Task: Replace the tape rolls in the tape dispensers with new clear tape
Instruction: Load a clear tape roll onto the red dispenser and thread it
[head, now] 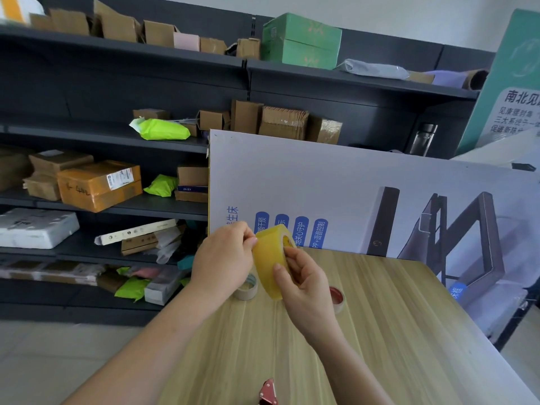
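Above the tabletop (380, 331), both hands grip the yellow tape roll (270, 264): left hand (223, 263) pinching its edge, right hand (304, 283) holding its side. Under the roll sit an empty tape core (248, 289) and a red roll (337, 298), half hidden behind the hands. Nearer than the roll lies a red dispenser (268, 392).

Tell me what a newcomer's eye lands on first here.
The yellowish tape roll held up between both hands above the wooden table, the left hand picking at its edge and the right hand gripping it. Behind stands a large white printed board, with dark shelves of cardboard boxes to the left.
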A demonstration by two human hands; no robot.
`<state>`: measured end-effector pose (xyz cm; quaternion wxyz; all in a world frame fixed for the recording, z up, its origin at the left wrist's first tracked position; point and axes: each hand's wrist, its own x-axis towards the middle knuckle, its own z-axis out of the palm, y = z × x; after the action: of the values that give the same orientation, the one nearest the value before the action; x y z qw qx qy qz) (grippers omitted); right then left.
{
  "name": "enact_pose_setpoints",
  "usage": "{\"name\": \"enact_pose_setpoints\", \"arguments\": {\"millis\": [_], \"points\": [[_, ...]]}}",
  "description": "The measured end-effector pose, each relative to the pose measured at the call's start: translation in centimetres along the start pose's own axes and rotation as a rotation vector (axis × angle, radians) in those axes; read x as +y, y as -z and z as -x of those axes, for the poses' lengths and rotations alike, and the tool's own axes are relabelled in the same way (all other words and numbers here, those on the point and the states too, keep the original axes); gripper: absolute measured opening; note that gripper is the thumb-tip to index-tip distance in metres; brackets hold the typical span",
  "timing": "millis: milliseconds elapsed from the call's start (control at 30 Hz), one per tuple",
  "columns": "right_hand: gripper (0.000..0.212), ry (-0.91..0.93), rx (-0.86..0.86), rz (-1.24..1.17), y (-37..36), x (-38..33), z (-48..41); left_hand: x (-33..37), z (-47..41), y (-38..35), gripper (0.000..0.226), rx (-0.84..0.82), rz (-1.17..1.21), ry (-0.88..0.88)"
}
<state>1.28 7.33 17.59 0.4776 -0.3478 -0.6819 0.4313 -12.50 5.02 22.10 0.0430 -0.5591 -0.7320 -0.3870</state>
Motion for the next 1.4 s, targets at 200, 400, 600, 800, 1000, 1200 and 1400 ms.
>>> {"name": "enact_pose_setpoints", "arguments": {"millis": [200,400,600,800,1000,1200,1400], "points": [[0.035,-0.018,-0.011,0.017,0.0,-0.2,-0.2,-0.5,0.0,-0.2,0.014,-0.063,0.154,0.025],[0.017,-0.078,-0.006,-0.023,0.3,-0.6,-0.9,-0.4,1.3,-0.3,0.020,-0.028,0.363,-0.102],[0.018,-0.095,-0.049,-0.056,0.3,-0.5,-0.7,-0.8,0.5,0.5,0.017,-0.243,0.856,0.279],[0.021,-0.108,-0.059,-0.071,-0.1,-0.5,-0.6,-0.8,1.0,0.4,0.036,-0.131,0.645,0.142],[0.018,-0.074,-0.079,-0.008,0.3,-1.2,-1.0,0.9,2.4,1.1,0.033,0.032,0.631,-0.102],[0.018,-0.121,-0.030,0.006,0.5,-0.7,-0.7,-0.6,1.4,1.2,0.020,0.030,0.560,-0.087],[0.015,-0.183,-0.067,0.018,1.1,0.2,-0.5,-3.3,1.6,0.8,0.051,-0.272,0.537,-0.325]]}}
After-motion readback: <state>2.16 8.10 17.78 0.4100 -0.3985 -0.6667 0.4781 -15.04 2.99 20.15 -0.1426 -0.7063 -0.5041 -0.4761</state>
